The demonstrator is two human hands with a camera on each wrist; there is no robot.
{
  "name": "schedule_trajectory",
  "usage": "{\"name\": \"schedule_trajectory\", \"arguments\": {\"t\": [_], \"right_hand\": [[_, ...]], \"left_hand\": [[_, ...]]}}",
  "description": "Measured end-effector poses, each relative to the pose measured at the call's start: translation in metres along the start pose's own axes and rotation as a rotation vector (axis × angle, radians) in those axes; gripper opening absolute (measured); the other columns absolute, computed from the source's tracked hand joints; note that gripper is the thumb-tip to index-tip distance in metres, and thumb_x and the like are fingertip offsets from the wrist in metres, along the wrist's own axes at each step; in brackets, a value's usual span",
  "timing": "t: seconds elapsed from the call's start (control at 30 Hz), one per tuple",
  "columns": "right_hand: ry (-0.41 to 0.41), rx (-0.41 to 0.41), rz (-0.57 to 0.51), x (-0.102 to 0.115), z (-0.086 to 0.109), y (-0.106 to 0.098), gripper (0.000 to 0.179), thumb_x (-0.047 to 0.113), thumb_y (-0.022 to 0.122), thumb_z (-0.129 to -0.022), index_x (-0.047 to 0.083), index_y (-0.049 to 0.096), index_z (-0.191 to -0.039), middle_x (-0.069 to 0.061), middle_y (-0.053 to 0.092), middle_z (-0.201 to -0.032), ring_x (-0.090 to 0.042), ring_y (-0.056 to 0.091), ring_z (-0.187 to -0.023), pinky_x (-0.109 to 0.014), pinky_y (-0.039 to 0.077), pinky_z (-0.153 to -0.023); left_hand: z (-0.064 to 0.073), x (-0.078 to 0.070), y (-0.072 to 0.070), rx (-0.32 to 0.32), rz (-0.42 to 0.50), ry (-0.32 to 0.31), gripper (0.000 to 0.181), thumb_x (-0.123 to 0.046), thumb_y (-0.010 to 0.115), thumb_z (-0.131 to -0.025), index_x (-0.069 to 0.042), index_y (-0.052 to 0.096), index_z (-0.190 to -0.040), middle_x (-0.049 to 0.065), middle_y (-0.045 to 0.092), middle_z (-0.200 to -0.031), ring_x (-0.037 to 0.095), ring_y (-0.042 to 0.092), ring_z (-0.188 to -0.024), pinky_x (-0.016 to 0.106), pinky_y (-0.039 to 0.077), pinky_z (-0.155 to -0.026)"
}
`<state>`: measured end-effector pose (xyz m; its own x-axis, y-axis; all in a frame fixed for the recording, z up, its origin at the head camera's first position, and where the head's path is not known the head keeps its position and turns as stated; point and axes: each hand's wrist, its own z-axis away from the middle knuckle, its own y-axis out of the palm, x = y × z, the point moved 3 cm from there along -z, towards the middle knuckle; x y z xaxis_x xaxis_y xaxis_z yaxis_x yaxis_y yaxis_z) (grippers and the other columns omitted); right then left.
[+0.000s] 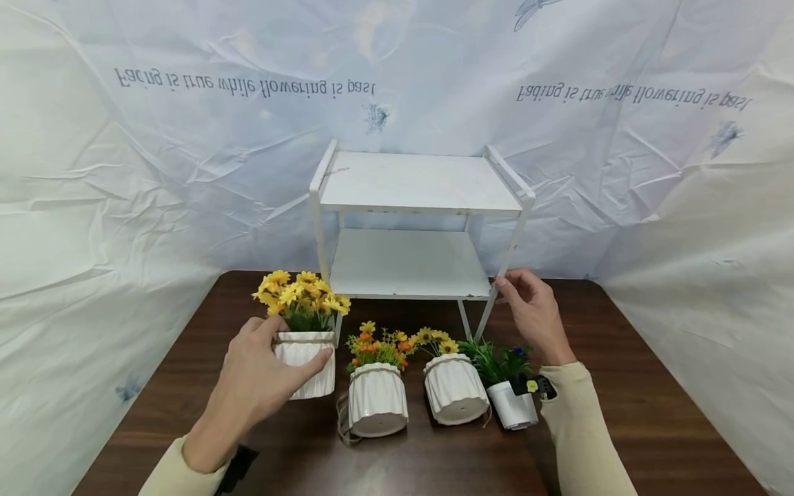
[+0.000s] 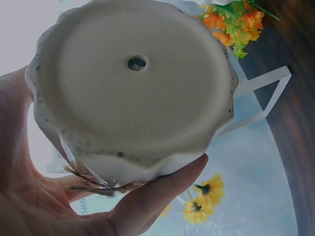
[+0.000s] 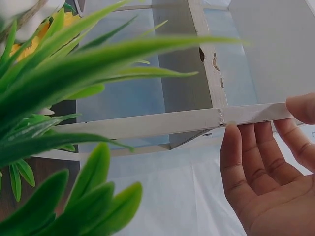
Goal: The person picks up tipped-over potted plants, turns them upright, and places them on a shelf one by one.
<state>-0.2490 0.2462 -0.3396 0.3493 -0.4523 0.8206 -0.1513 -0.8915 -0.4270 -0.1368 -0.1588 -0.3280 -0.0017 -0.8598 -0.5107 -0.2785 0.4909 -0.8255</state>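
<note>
My left hand [image 1: 256, 372] grips a white fluted ceramic flower pot [image 1: 307, 379] with yellow flowers, thumb and fingers round its sides. In the left wrist view the underside of this flower pot [image 2: 133, 98] faces the camera, a round hole at its middle. My right hand [image 1: 535, 317] pinches the right front upright of a white two-tier shelf [image 1: 412, 258]; in the right wrist view the thumb and fingers close round that upright [image 3: 251, 114].
In front of the shelf lie a white pot [image 1: 377, 403] with orange flowers, another [image 1: 455, 393] with yellow flowers, and a smaller white pot [image 1: 511, 406] with green leaves beside my right wrist. The brown table [image 1: 645, 386] meets hanging printed cloth [image 1: 248, 138] behind.
</note>
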Motion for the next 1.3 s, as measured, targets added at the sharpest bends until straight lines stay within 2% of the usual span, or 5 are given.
{"name": "schedule_trajectory", "arguments": {"t": [0.23, 0.63, 0.8, 1.0, 1.3], "right_hand": [[-0.013, 0.008, 0.005, 0.0, -0.001, -0.001, 0.039, 0.034, 0.056, -0.106, 0.0, 0.065, -0.123, -0.018, 0.068, -0.114, -0.007, 0.067, -0.088, -0.02, 0.056, -0.08], [-0.002, 0.004, -0.02, 0.002, -0.001, -0.002, 0.04, 0.034, 0.055, -0.106, 0.0, 0.065, -0.122, -0.018, 0.068, -0.117, -0.011, 0.068, -0.09, -0.02, 0.056, -0.08], [-0.005, 0.006, -0.01, 0.001, -0.001, -0.002, 0.038, 0.034, 0.055, -0.106, 0.0, 0.065, -0.121, -0.018, 0.068, -0.115, -0.006, 0.067, -0.087, -0.021, 0.056, -0.079], [-0.016, 0.006, 0.002, 0.0, -0.002, -0.002, 0.039, 0.032, 0.055, -0.106, -0.002, 0.065, -0.122, -0.019, 0.068, -0.113, -0.003, 0.066, -0.085, -0.021, 0.056, -0.079], [-0.01, 0.008, -0.003, -0.001, -0.002, -0.002, 0.038, 0.033, 0.055, -0.106, 0.0, 0.065, -0.122, -0.018, 0.069, -0.113, -0.004, 0.066, -0.086, -0.021, 0.056, -0.079]], "left_hand": [[-0.001, -0.004, -0.005, -0.046, 0.013, 0.011, 0.062, -0.064, 0.079, -0.076, -0.009, 0.059, -0.097, 0.012, 0.057, -0.099, 0.029, 0.055, -0.085, 0.038, 0.044, -0.067], [0.005, -0.013, -0.015, -0.279, 0.119, 0.095, 0.049, -0.046, 0.09, -0.069, -0.01, 0.064, -0.089, 0.01, 0.059, -0.098, 0.032, 0.059, -0.084, 0.039, 0.044, -0.069], [0.009, -0.017, -0.022, -0.357, 0.163, 0.126, 0.049, -0.041, 0.093, -0.065, -0.009, 0.064, -0.087, 0.009, 0.059, -0.095, 0.032, 0.059, -0.083, 0.042, 0.043, -0.07], [0.012, -0.024, -0.03, -0.445, 0.193, 0.208, 0.052, -0.038, 0.095, -0.062, -0.005, 0.065, -0.09, 0.01, 0.061, -0.097, 0.024, 0.057, -0.08, 0.038, 0.043, -0.067], [0.016, -0.033, -0.038, -0.508, 0.227, 0.273, 0.057, -0.037, 0.096, -0.059, -0.003, 0.067, -0.095, 0.011, 0.061, -0.102, 0.02, 0.057, -0.084, 0.033, 0.044, -0.069]]}}
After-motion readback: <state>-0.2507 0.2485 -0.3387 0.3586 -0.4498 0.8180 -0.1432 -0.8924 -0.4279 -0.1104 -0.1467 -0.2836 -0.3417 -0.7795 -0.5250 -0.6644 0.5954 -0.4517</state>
